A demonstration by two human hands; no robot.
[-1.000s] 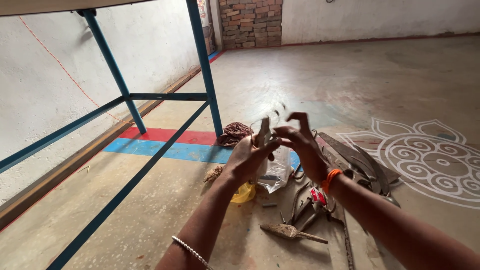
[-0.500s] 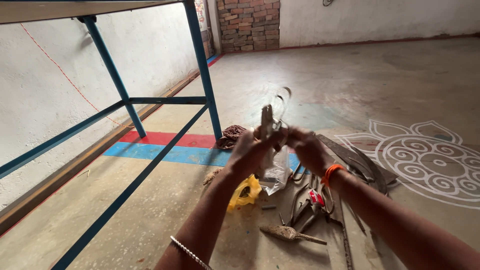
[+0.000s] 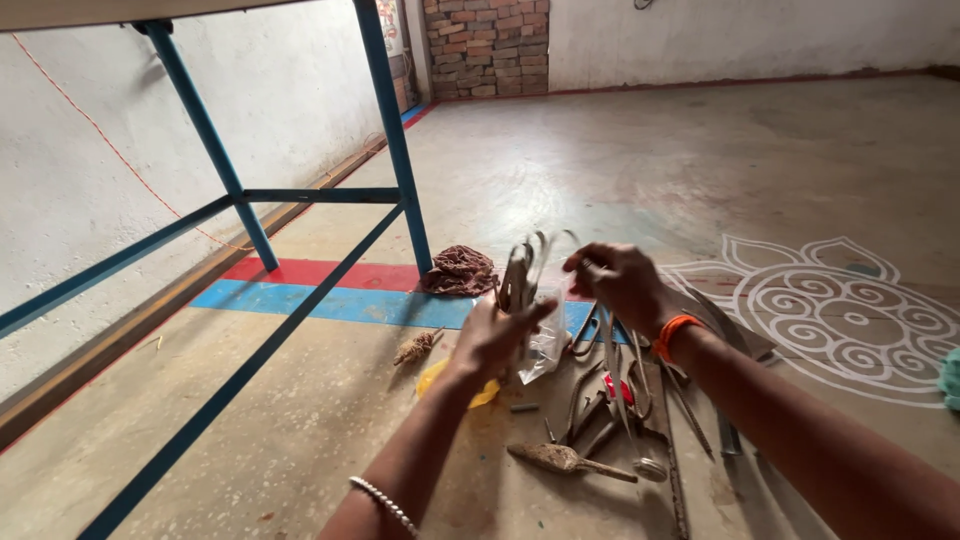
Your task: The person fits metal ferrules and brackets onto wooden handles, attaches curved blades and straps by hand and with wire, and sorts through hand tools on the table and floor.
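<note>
A bare concrete floor is seen, bounded by whitewashed walls and a brick section at the far end; a red and blue painted strip runs along the left wall, and a white spiral pattern is drawn on the floor to the right. The blue metal legs of a surface are seen at the left, its top mostly out of view. A bundle of thin metal strips is held upright above the floor, clamped in the fingers of the left hand. The right hand, with an orange band at the wrist, is closed on the upper ends of the strips. Below the hands, assorted metal tools, a clear plastic bag and a brown cloth are spread on the floor.
</note>
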